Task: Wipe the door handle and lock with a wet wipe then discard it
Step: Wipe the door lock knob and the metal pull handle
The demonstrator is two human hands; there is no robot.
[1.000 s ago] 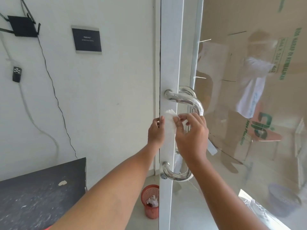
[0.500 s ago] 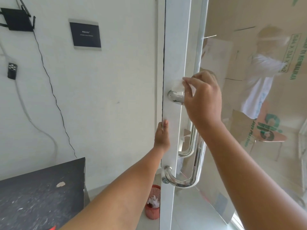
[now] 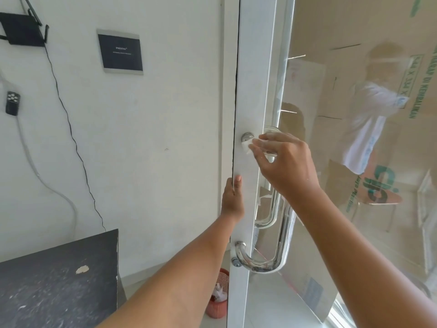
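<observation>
Hiding most of the wet wipe (image 3: 246,146), right hand (image 3: 288,166) pinches it; left hand (image 3: 233,202) grips door edge (image 3: 247,91).

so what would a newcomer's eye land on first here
The right hand stands out first, at the centre, pinching a white wet wipe against the top mount of the chrome door handle. Just below, the left hand holds the edge of the white door. Low down, partly behind the door, a red basket sits on the floor.

White wet wipe (image 3: 247,146) touches top of chrome door handle (image 3: 262,266).
</observation>
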